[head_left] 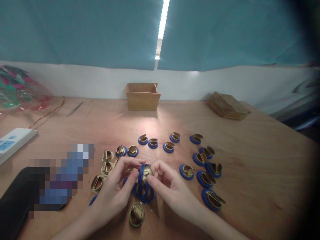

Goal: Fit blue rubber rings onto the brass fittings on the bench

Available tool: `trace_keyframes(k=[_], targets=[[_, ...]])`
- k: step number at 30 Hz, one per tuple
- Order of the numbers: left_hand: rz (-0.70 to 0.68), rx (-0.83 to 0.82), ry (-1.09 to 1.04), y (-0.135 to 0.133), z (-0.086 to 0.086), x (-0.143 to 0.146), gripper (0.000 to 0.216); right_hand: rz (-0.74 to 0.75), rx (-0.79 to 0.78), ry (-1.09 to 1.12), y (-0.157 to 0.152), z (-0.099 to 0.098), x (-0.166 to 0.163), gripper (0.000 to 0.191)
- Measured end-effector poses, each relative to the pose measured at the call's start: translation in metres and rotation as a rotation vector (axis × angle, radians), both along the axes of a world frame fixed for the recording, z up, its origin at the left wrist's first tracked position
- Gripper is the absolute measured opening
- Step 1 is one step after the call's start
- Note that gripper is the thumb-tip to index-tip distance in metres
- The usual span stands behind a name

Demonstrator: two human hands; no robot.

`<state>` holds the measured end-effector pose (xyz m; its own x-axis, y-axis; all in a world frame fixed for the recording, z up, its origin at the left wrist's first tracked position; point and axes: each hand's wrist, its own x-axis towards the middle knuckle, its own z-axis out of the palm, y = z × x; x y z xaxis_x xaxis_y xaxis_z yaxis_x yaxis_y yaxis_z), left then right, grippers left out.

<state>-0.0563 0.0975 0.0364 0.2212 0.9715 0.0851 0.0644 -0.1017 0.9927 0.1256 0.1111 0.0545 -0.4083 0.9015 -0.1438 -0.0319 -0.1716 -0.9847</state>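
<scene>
My left hand (118, 188) pinches a blue ring (141, 174) between thumb and fingers. Against that ring, my right hand (171, 188) grips a round brass-coloured metal clip (147, 172) by its edge. Ring and clip touch, though the fingers partly hide how they fit. Just below lie several loose blue rings (149, 196). Nearer to me sits a brass clip without a blue ring (137, 215). Several bare clips (97, 183) lie left of my hands. Clips with blue rings around them (206, 179) spread out on the right, their flaps raised, and more lie behind.
A small open cardboard box (143, 101) stands against the wall, with a brown packet (228, 106) to its right. On the left are a blurred phone-like object (67, 180), a white power strip (17, 141) and clear plastic bags (22, 90). All rest on a wooden table (252, 160).
</scene>
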Motion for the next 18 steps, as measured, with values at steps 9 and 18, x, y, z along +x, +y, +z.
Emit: trace_keyframes(k=[9, 18], targets=[[0.031, 0.145, 0.188, 0.001, 0.002, -0.003, 0.023, -0.069, 0.028, -0.024, 0.0, -0.001, 0.001, 0.029], [0.122, 0.17, 0.335, 0.001, 0.002, -0.004, 0.02, -0.119, 0.533, -0.369, -0.006, -0.014, 0.004, 0.017]])
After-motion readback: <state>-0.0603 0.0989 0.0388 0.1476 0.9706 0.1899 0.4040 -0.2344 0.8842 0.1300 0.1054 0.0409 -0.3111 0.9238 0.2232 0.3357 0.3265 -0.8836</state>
